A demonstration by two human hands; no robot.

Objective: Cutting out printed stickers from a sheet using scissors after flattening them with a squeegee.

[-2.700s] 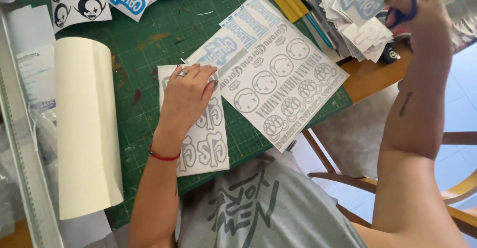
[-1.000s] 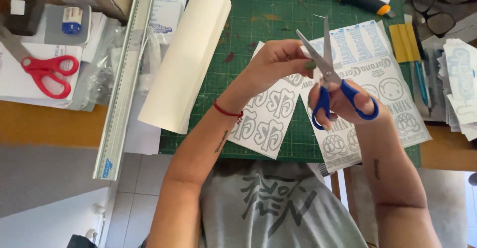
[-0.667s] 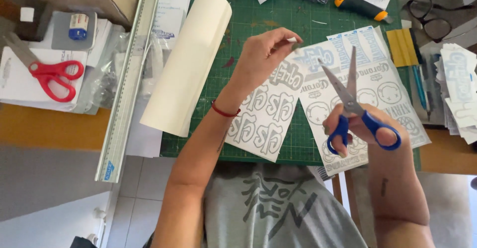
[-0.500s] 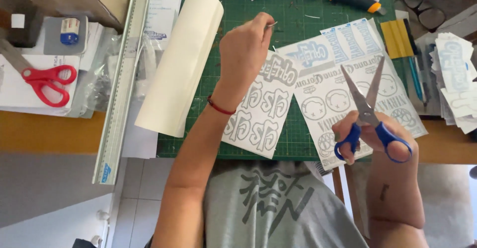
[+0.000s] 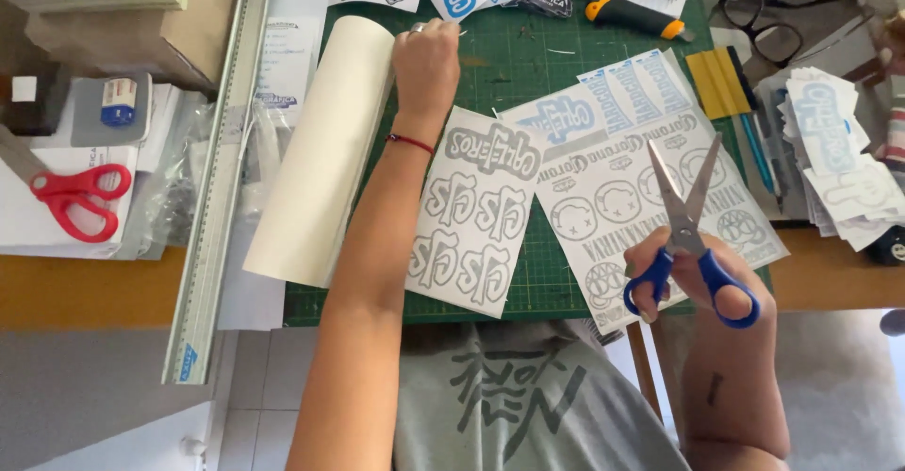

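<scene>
Blue-handled steel scissors (image 5: pixel 693 245) sit in your right hand (image 5: pixel 702 278), fingers clamped through the loops, blades apart and pointing up. Your left hand (image 5: pixel 426 64) is closed at the cream paper roll (image 5: pixel 325 146)'s top edge; steady it there.

Left hand (image 5: pixel 426 61): fingertips curl out of sight over the cream roll's (image 5: pixel 325 146) far end. Grey sticker sheet (image 5: pixel 476 212): left edge hidden beneath the forearm. Black-framed glasses (image 5: pixel 764 28): possibly partly cropped at the top edge.
</scene>
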